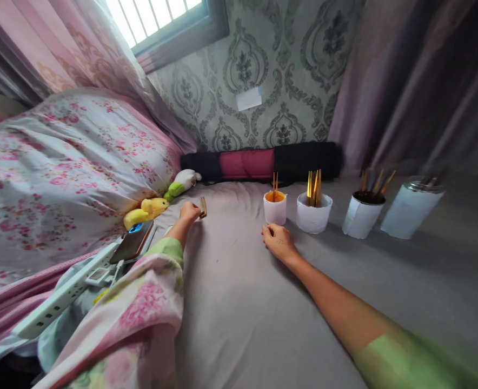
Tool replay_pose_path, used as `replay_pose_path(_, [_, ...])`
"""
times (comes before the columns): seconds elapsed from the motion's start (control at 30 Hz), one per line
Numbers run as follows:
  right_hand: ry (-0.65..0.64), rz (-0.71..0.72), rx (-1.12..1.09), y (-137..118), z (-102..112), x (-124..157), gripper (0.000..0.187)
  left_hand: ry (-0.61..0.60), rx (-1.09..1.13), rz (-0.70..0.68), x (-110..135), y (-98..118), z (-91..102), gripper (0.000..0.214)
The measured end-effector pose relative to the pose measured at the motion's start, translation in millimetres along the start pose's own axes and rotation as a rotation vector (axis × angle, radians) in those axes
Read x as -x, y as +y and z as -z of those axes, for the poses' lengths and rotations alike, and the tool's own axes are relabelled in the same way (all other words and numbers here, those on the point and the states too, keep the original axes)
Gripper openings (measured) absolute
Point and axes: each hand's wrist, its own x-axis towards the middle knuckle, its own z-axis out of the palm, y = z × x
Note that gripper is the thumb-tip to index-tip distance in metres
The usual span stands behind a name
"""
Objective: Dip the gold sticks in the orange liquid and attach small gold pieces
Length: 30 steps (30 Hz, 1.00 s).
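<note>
My left hand [189, 212] is closed on a small bunch of thin golden sticks [203, 207], which point up from the fingers over the grey sheet. My right hand [278, 241] rests low on the sheet with its fingers curled together. Whatever those fingers hold, if anything, is hidden. Just behind it stands a small white-wrapped cup [275, 212] with an orange inside and two sticks [276, 183] upright in it. To its right, a wider white cup [314, 219] holds several golden sticks [314, 189].
Farther right are a white-wrapped tin [363, 220] with sticks and a taller white container [412, 212]. A black and red roll [247, 165] lies against the wall. On the left sit plush toys [145, 212], a phone [132, 241] and a power strip [66, 292].
</note>
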Motion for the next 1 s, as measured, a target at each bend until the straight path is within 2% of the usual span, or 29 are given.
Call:
replay_pose_path(0.3, [-0.01,-0.013,0.004,-0.9,0.2,0.1,0.033,-0.029,-0.037,-0.041,-6.2,5.4,-7.5,0.012])
replay_pose_path(0.73, [-0.016,-0.01,0.013,-2.1,1.3,0.0,0.031,-0.083,-0.04,0.007,-12.1,1.5,-18.6,0.011])
replay_pose_path(1.0, [-0.02,-0.011,0.019,-2.9,1.7,-0.2,0.031,-0.074,-0.015,0.04,-16.7,-0.8,-22.7,0.01])
